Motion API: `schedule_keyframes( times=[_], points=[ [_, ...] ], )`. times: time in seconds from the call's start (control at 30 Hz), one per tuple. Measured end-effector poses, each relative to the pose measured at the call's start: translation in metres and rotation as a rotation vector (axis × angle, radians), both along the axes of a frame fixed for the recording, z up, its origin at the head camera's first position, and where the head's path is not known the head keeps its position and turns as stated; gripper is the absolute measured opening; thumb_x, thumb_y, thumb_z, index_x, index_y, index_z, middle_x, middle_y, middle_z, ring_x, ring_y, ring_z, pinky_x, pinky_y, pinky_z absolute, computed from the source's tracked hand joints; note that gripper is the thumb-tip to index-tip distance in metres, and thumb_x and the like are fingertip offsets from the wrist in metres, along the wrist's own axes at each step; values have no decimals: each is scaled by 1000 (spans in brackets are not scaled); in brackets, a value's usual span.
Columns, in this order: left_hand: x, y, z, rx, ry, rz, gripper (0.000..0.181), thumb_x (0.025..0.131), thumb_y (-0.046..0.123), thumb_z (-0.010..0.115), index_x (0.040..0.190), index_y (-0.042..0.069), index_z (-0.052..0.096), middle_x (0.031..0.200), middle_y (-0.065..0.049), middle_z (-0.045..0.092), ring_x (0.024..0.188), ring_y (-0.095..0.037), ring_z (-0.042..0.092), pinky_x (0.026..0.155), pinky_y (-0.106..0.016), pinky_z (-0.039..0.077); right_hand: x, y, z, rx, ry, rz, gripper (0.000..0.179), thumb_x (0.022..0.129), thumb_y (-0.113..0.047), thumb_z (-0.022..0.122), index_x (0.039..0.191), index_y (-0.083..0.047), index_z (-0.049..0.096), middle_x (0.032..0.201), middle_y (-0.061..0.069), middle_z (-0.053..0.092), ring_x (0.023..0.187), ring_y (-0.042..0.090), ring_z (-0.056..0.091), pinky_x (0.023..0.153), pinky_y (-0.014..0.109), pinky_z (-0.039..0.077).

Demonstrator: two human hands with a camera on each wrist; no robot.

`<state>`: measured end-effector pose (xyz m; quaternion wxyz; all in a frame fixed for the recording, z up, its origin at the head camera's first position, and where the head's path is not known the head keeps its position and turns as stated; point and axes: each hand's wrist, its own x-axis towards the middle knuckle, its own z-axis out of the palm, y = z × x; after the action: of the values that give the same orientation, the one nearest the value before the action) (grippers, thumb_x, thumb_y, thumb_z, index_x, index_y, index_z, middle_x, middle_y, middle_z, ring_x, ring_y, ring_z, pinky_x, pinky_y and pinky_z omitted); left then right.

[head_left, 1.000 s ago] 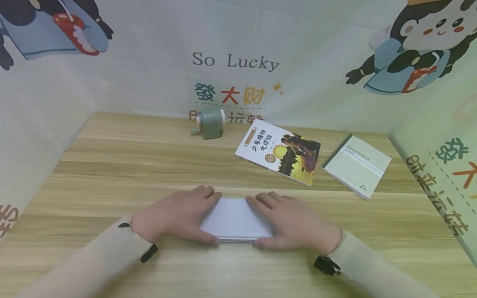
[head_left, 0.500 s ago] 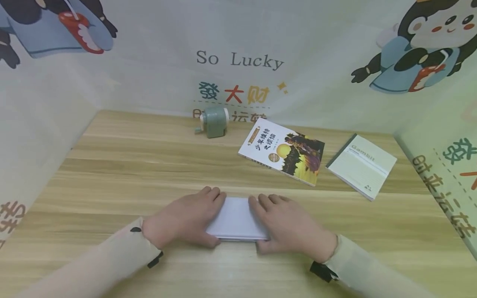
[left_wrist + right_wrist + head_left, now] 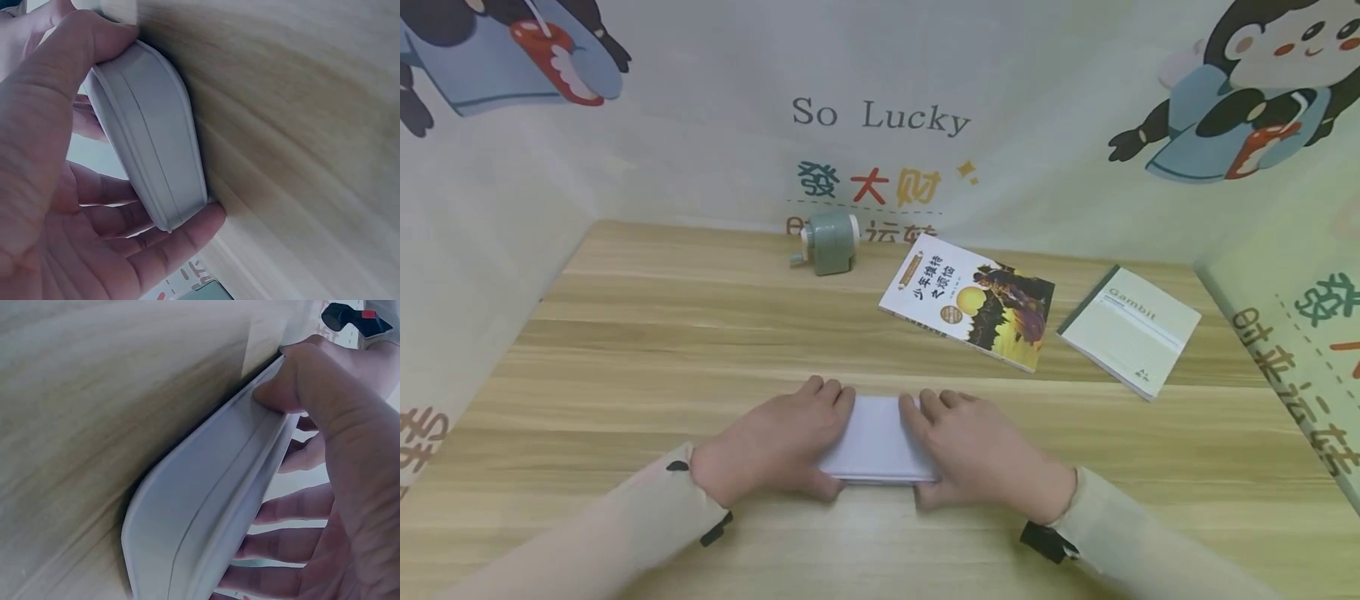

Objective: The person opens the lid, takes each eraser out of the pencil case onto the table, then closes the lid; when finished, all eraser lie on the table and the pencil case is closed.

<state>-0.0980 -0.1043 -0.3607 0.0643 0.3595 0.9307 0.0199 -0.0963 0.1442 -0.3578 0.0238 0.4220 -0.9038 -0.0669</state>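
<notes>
A flat white case [image 3: 880, 442] with rounded corners lies on the wooden table in front of me. Its side [image 3: 156, 137] shows a thin seam running all along it in the left wrist view. My left hand [image 3: 782, 437] grips the left end, thumb on the near side and fingers at the far side. On the other end, my right hand [image 3: 981, 450] holds it the same way. In the right wrist view the right thumb presses the case's side [image 3: 194, 506] near the seam. Both hands cover the ends of the case in the head view.
At the back of the table [image 3: 662, 333] stands a green pencil sharpener [image 3: 832, 243] with a crank. A book [image 3: 966, 304] with a picture cover lies right of it, and a pale "Gambit" notebook [image 3: 1131, 332] farther right. Printed cloth [image 3: 700, 125] hangs behind and beside the table.
Both hands have drawn slightly closer together over the case, leaving less of its top visible. Over the last half second they have hardly moved. The head view has shifted a little.
</notes>
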Motion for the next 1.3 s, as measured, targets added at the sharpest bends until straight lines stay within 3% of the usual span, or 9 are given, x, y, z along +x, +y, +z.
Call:
schedule_keyframes(
  times=[0.27, 0.57, 1.0, 1.3],
  points=[
    [-1, 2, 0, -21, -10, 5, 86, 73, 45, 85, 133, -8, 54, 120, -19, 66, 107, -30, 64, 90, -39, 63, -2, 4, 4, -20, -94, -20, 90, 76, -55, 79, 143, 1, 58, 118, 14, 72, 97, 25, 72, 78, 35, 64],
    [1, 1, 0, -6, 6, 6, 86, 72, 47, 86, 130, -8, 55, 116, -19, 66, 102, -29, 63, 87, -39, 63, -5, 6, 3, -47, -127, -19, 89, 77, -54, 78, 145, -1, 58, 120, 13, 72, 97, 24, 73, 76, 35, 64],
    [1, 1, -2, 10, 54, -6, 83, 72, 46, 85, 128, -7, 56, 113, -18, 65, 100, -27, 63, 84, -37, 64, -6, 9, 2, -57, -91, 20, 85, 79, -53, 76, 143, 1, 60, 118, 14, 73, 94, 22, 73, 73, 33, 63],
    [1, 1, -2, -5, 44, 5, 82, 72, 46, 84, 128, -6, 55, 113, -17, 65, 101, -28, 63, 81, -36, 64, -7, 8, 2, -70, -93, 24, 87, 78, -54, 77, 142, 1, 60, 117, 13, 73, 90, 21, 72, 71, 32, 63]
  ],
)
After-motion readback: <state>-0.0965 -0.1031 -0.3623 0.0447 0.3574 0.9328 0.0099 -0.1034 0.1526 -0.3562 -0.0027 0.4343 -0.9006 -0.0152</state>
